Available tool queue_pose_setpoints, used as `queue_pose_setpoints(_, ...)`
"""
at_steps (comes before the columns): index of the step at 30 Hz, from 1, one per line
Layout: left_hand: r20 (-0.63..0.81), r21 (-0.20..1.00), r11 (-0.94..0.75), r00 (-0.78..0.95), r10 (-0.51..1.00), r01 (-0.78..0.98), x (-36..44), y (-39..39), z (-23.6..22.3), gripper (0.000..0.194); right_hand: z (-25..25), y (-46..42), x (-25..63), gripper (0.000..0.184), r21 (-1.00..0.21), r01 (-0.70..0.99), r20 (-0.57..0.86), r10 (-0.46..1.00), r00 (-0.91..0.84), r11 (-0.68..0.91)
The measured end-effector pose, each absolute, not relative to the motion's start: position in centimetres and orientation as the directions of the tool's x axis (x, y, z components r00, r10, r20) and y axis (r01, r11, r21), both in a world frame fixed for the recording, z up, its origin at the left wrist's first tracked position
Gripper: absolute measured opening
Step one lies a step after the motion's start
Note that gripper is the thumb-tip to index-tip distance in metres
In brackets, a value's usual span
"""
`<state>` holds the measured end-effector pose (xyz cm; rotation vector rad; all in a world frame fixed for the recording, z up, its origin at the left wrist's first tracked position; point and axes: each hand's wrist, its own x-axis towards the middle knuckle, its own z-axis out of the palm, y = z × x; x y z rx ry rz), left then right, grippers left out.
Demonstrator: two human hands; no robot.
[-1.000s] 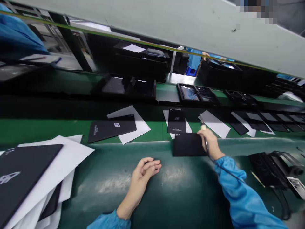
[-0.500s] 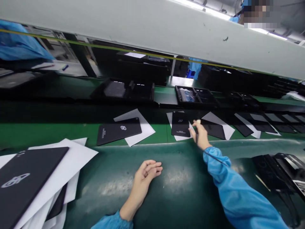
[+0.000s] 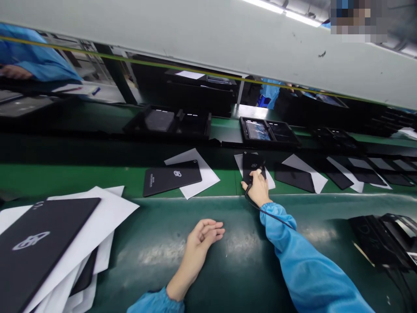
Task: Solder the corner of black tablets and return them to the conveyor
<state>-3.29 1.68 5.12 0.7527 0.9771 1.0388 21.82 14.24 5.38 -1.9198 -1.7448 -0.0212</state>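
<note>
My right hand (image 3: 259,189) reaches onto the green belt (image 3: 65,176), fingers closed round a thin black corded tool whose tip touches a small black panel (image 3: 250,164) lying on white paper. My left hand (image 3: 203,238) rests on the dark green bench (image 3: 228,256), palm up, fingers loosely curled and holding nothing. A larger black panel with a white logo (image 3: 172,177) lies on paper to the left of the small one. Another black panel (image 3: 294,178) sits on paper just right of my right hand.
A black panel on a stack of white sheets (image 3: 48,243) fills the near left. Black trays (image 3: 269,130) line the far side of the belt. A black device with cables (image 3: 381,241) sits at the right. Another person's blue sleeve (image 3: 35,65) shows at the far left.
My right hand set a black panel onto paper on the belt, then moved left to the small panel with the tool. The panels drifted right. My left hand stayed still.
</note>
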Motion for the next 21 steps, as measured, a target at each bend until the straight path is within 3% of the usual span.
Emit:
queue_pose_setpoints(6,-0.281,0.878,0.332,0.19,0.941,-0.345,-3.3,1.6,4.8,0.035,7.7,12.8,25.1,0.035,-0.409,0.912,0.483,0.844,0.233,-0.018)
queue_pose_setpoints(12,-0.291,0.866,0.34,0.183,0.939,-0.367,-3.1,1.6,5.4,0.038,10.3,12.4,30.3,0.041,-0.466,0.885,0.669,0.646,0.367,-0.02)
queue_pose_setpoints(17,-0.275,0.863,0.315,0.156,0.949,-0.396,-3.1,1.5,5.3,0.039,13.1,10.7,31.3,0.037,-0.496,0.864,0.767,0.512,0.386,0.092)
queue_pose_setpoints(21,-0.269,0.838,0.302,0.138,0.953,-0.454,-3.2,1.1,5.7,0.044,13.8,7.9,29.1,0.032,-0.533,0.816,0.767,0.537,0.352,0.226)
